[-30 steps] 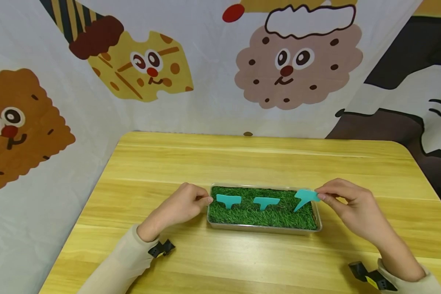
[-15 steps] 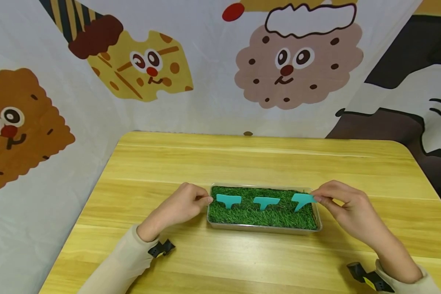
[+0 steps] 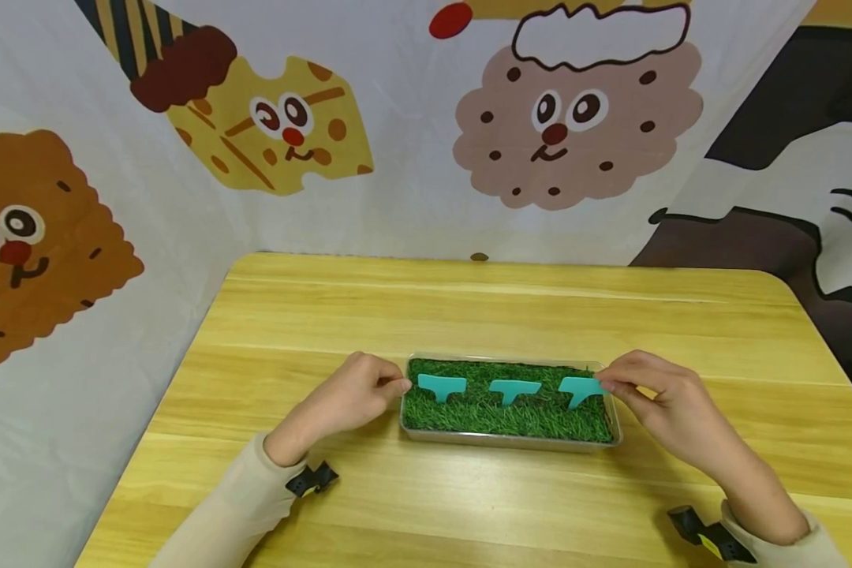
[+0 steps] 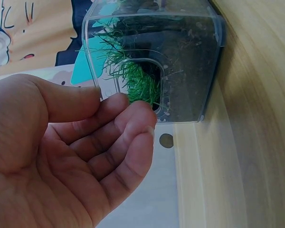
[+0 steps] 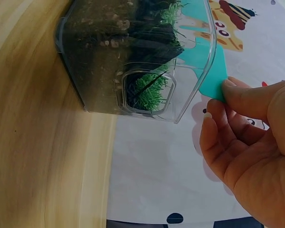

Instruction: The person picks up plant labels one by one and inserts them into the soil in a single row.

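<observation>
A clear plastic planter box (image 3: 511, 439) filled with green grass (image 3: 468, 418) stands in the middle of the table. Three turquoise T-shaped plant labels stand in a row in the grass: a left label (image 3: 442, 386), a middle label (image 3: 514, 390) and a right label (image 3: 578, 387). My right hand (image 3: 670, 402) pinches the outer end of the right label between thumb and fingers, as the right wrist view also shows (image 5: 256, 128). My left hand (image 3: 348, 398) holds the box's left end by the rim, thumb against the edge (image 4: 90, 137). The lower stems are hidden in the grass.
The wooden table (image 3: 426, 308) reaches back to a white cloth backdrop (image 3: 412, 213) with cartoon food prints. Dark soil (image 5: 99, 52) shows through the box's clear wall. Black wrist devices (image 3: 312, 479) sit at both cuffs.
The right label, tilted up at its outer end one second ago, now stands level. My right hand has moved slightly left and down with it. My left hand has stayed in place.
</observation>
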`<state>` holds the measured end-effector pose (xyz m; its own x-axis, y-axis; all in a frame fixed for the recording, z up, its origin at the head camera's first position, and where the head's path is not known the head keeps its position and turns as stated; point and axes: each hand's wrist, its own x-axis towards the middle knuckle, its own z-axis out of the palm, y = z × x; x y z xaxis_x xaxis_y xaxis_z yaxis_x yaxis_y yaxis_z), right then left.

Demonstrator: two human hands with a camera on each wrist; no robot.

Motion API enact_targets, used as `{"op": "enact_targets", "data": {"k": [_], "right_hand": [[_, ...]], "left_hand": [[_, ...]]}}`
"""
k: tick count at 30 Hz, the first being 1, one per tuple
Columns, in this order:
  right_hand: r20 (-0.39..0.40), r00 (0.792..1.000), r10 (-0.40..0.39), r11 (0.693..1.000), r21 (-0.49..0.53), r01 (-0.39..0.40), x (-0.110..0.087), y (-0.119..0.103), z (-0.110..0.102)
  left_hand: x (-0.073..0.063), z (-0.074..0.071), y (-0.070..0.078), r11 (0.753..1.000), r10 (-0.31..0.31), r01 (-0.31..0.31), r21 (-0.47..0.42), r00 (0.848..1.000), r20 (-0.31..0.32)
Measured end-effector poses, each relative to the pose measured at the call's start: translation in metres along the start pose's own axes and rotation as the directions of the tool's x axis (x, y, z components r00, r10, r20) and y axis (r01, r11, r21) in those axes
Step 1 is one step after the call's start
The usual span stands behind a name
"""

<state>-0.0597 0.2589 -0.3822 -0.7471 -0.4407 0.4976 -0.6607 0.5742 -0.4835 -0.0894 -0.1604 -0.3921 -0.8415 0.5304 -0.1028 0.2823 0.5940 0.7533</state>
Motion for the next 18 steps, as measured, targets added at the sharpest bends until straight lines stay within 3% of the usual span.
{"op": "enact_targets", "data": {"k": [18], "right_hand": [[-0.004, 1.000, 0.007, 1.000, -0.003, -0.007, -0.0029, 0.0015, 0.0031]], "left_hand": [[0.0007, 0.0005, 0.0006, 1.000, -0.005, 0.005, -0.004, 1.000, 0.002]]}}
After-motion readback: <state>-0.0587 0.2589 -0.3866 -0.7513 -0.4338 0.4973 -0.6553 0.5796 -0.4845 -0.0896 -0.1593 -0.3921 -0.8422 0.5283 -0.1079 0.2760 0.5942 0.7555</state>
